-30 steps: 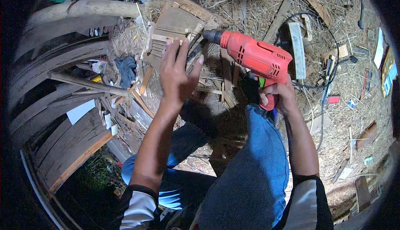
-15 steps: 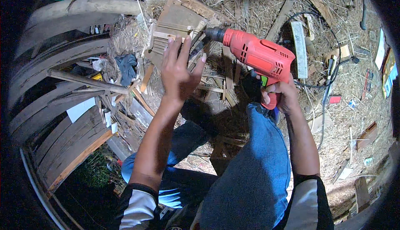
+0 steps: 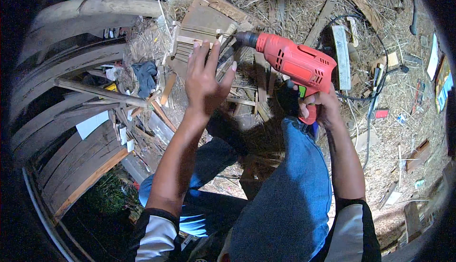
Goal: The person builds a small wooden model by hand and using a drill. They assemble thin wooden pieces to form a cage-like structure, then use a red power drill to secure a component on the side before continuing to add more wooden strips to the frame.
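Note:
My right hand (image 3: 324,106) wraps around the handle of a red power drill (image 3: 299,62) with a green trigger, held level over my raised knee. Its black chuck (image 3: 247,38) points left, at the edge of a small slatted wooden piece (image 3: 192,33). A thin bit seems to reach that edge, but whether it has entered the wood I cannot tell. My left hand (image 3: 204,81) lies flat with its fingers stretched onto the slats, thumb spread to the right. Beneath the slatted piece is a larger wooden board (image 3: 197,12).
A black cord (image 3: 387,55) loops across the straw-covered ground at right. Wooden offcuts, including a pale block (image 3: 341,55), lie scattered about. Weathered curved planks (image 3: 71,74) line the left side, with a dark cloth (image 3: 145,77) beside them. My jeans-clad legs (image 3: 289,186) fill the lower middle.

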{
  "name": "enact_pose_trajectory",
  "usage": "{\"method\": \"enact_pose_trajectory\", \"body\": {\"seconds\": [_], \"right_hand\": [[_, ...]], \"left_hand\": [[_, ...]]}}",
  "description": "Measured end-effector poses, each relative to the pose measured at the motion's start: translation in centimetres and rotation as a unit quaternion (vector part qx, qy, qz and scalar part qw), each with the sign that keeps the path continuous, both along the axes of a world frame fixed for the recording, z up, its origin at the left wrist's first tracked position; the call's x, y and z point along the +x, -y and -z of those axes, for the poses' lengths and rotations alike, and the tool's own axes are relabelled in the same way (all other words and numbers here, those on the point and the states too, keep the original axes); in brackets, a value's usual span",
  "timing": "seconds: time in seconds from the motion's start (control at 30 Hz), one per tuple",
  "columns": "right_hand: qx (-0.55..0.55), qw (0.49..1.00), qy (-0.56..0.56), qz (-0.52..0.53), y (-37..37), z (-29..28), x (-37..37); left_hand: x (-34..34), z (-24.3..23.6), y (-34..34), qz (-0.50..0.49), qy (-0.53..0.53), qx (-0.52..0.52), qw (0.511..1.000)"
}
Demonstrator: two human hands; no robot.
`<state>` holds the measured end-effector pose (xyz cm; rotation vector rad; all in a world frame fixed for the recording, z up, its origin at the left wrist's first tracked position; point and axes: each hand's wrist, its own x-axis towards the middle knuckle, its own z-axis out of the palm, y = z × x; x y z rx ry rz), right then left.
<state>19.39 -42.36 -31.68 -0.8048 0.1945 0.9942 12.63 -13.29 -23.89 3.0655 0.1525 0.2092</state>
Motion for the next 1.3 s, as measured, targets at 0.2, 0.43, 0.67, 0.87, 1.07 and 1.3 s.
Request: {"method": "enact_pose_trajectory", "body": {"seconds": [0.2,0.43,0.67,0.87,1.07,1.3], "right_hand": [[-0.007,1.0,0.007,-0.001,0.01,0.08,0.01],[-0.009,1.0,0.001,-0.002,-0.09,0.25,-0.03],[-0.007,1.0,-0.003,-0.009,-0.1,0.15,-0.06],[-0.008,1.0,-0.009,-0.013,-0.08,0.36,-0.09],[-0.013,1.0,-0.018,-0.014,-0.09,0.4,-0.13],[-0.013,1.0,-0.02,-0.013,0.02,0.73,-0.41]], "left_hand": [[-0.02,0.18,0.14,0.0,0.001,0.002,1.0],[0.04,0.0,0.15,0.001,-0.014,0.008,1.0],[0.16,-0.28,-0.04,-0.005,-0.042,0.051,0.998],[0.05,-0.05,-0.36,0.0,-0.055,0.062,0.997],[-0.07,-0.01,-0.6,0.009,-0.059,0.049,0.997],[-0.1,-0.16,-0.51,0.01,-0.06,0.036,0.997]]}}
